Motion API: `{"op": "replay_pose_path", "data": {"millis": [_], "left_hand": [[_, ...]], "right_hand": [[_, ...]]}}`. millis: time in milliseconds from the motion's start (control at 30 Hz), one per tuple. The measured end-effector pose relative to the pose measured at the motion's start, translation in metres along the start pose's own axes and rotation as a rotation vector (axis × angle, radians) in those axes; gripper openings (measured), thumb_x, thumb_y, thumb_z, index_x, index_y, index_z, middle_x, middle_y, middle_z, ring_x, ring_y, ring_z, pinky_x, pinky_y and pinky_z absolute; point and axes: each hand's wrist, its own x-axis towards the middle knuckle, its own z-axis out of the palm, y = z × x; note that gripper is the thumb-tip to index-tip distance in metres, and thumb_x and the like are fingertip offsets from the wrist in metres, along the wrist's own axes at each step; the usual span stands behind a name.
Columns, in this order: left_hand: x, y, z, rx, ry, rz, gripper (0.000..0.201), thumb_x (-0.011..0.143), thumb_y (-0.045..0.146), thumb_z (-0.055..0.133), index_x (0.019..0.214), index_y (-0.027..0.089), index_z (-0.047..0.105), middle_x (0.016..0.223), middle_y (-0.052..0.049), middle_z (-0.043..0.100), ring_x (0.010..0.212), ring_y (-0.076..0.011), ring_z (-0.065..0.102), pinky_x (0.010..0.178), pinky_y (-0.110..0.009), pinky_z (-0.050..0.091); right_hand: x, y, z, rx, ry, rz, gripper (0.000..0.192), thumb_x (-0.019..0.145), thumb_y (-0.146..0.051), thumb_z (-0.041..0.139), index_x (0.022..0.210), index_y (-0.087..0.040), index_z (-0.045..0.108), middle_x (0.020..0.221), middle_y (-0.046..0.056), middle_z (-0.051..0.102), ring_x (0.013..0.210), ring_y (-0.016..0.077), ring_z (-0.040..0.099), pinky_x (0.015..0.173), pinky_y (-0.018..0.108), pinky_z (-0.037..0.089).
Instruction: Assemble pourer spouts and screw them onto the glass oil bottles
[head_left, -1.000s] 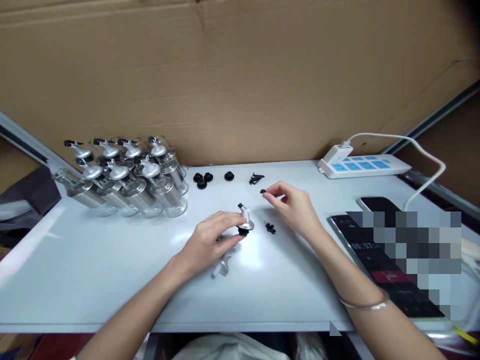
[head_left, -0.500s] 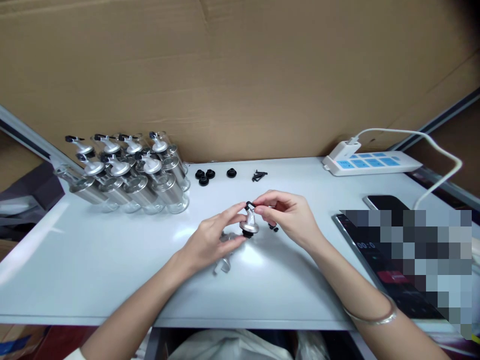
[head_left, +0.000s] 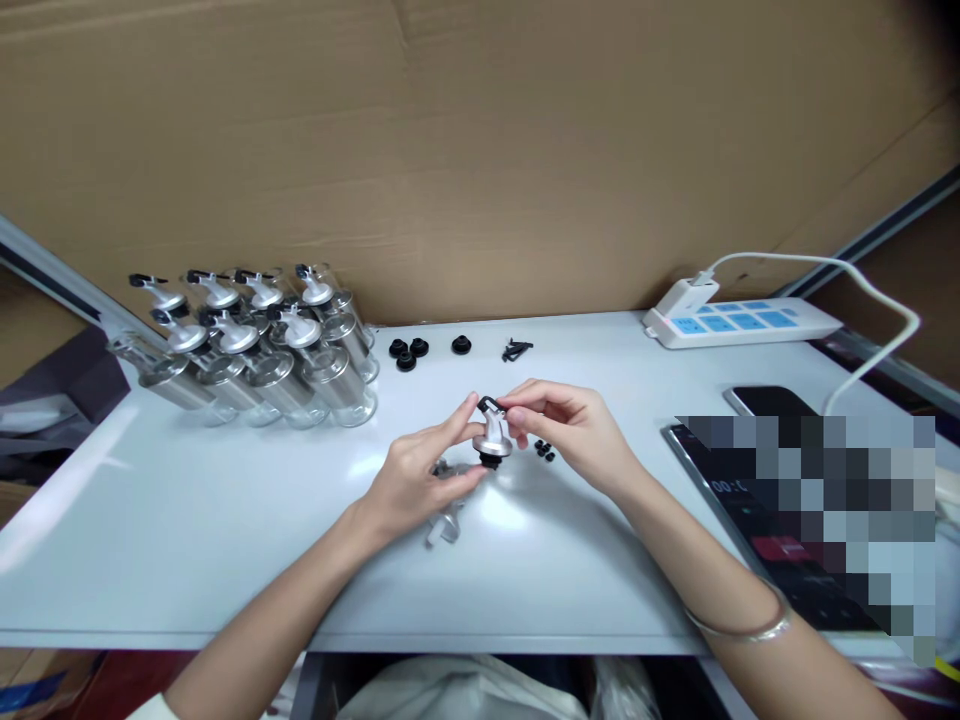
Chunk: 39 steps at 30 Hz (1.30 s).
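Silver pourer cap (head_left: 493, 437) gripped between both hands.
It is pinched by the left hand (head_left: 420, 478); a small black clip (head_left: 491, 404), probably, is held by the right hand (head_left: 574, 430) at 12 o'clock on the cap.

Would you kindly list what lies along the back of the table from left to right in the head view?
Cluster of glass bottles → three black rubber rings → single black ring → small black clips → white power strip.

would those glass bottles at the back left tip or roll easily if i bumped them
The bottles look tall, narrow and tightly packed, so a bump would probably topple several. Round bodies would likely roll on the smooth table. Glass may well crack.
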Motion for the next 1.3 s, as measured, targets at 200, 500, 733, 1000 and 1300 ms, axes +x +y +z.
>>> {"op": "replay_pose_path", "data": {"millis": [200,500,733,1000,1300], "left_hand": [[-0.0012,-0.0020,0.0014,-0.005,-0.008,0.004,0.077,0.081,0.019,0.066,0.147,0.026,0.028,0.104,-0.005,0.071,0.093,-0.0152,0.069,0.086,-0.027,0.057],[-0.0012,-0.0016,0.0022,-0.159,-0.035,-0.139,0.075,0.078,0.016,0.067,0.144,0.026,0.035,0.102,-0.006,0.071,0.094,-0.0173,0.068,0.091,-0.034,0.054],[-0.0012,-0.0002,0.0025,-0.262,-0.013,-0.221,0.071,0.076,0.014,0.067,0.142,0.024,0.041,0.106,-0.007,0.071,0.095,-0.0180,0.068,0.094,-0.033,0.053],[-0.0016,0.0017,0.0015,-0.245,-0.024,-0.224,0.071,0.077,0.015,0.067,0.141,0.025,0.040,0.104,-0.006,0.071,0.096,-0.0173,0.068,0.095,-0.034,0.051],[0.0020,0.0055,0.0020,-0.248,0.005,-0.128,0.034,0.079,0.012,0.064,0.110,0.023,0.064,0.102,-0.007,0.069,0.095,-0.0178,0.066,0.084,-0.031,0.056]], "right_hand": [[-0.0010,-0.0019,0.0020,0.045,-0.042,0.011,0.016,0.067,-0.031,0.080,0.079,-0.022,0.077,0.079,0.003,0.072,0.059,0.0105,0.061,0.060,0.027,0.054],[-0.0016,-0.0014,0.0026,0.004,-0.059,-0.080,0.016,0.072,-0.034,0.077,0.085,-0.023,0.078,0.083,0.005,0.072,0.069,0.0138,0.064,0.067,0.031,0.055],[-0.0025,0.0005,0.0025,0.005,-0.056,-0.122,0.014,0.075,-0.030,0.075,0.088,-0.026,0.078,0.086,0.005,0.070,0.071,0.0127,0.064,0.068,0.029,0.055],[-0.0036,0.0000,0.0064,0.019,0.000,-0.088,0.017,0.071,-0.031,0.077,0.086,-0.023,0.077,0.077,0.003,0.070,0.067,0.0136,0.065,0.063,0.029,0.055],[-0.0035,-0.0041,0.0053,-0.133,0.243,-0.129,0.016,0.069,-0.035,0.076,0.075,-0.020,0.072,0.063,0.000,0.065,0.057,0.0136,0.061,0.058,0.030,0.052]]}}
